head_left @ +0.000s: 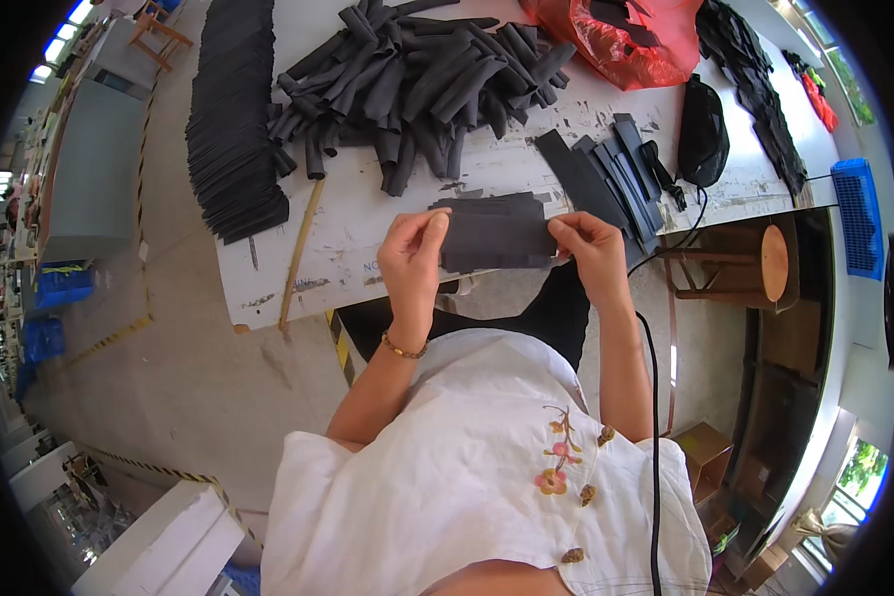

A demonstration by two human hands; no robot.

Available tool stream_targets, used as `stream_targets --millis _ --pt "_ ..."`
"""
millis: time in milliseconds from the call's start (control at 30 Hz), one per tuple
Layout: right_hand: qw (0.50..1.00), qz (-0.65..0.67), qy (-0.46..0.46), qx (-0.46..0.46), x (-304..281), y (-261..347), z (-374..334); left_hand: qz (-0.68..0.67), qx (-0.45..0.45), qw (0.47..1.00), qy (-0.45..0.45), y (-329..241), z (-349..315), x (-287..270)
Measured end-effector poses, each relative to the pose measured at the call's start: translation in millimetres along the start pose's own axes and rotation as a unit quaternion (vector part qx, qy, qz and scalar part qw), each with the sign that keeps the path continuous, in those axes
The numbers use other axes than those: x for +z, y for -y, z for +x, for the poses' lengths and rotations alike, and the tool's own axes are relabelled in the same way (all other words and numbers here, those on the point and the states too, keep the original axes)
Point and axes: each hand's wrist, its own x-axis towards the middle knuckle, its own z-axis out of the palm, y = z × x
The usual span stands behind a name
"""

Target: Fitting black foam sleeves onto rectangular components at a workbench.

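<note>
A flat black rectangular piece (497, 240), perhaps fabric, is stretched level above the near edge of the table. Its left edge is pinched between the thumb and fingers of my left hand (410, 260). At the opposite edge, my right hand (594, 253) grips it near the upper corner. More flat black pieces (492, 204) show just behind it, partly covered. Right of my right hand lie several black strips (611, 174), fanned over each other. Farther back is a heap of rolled black pieces (417, 79).
A long row of stacked black pieces (233, 129) runs along the left of the white table (258, 283), beside a wooden stick (303, 248). At the back right are a red plastic bag (631, 45) and a black pouch (702, 129). A black cable (654, 397) hangs at my right, near a wooden stool (773, 263).
</note>
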Motion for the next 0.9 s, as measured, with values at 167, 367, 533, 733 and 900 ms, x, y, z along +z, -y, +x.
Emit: stream_targets --millis 167,367,533,733,900 --pt "0.997 -0.055 -0.048 0.011 2 -43 -7 0.094 0.001 0.995 0.012 40 -17 -8" --pt "0.966 -0.214 -0.122 -0.078 -4 -41 4 0.231 0.172 0.952 -0.099 47 46 -22" --pt "0.838 -0.427 -0.251 -0.230 -28 -48 47 0.297 0.210 0.928 -0.084 30 101 -26" --pt "0.735 -0.623 -0.174 -0.201 -24 -54 67 0.513 0.248 0.821 0.013 39 119 -22" --pt "0.684 -0.687 -0.109 -0.222 -23 -55 64 0.428 0.196 0.882 -0.007 26 120 -36"
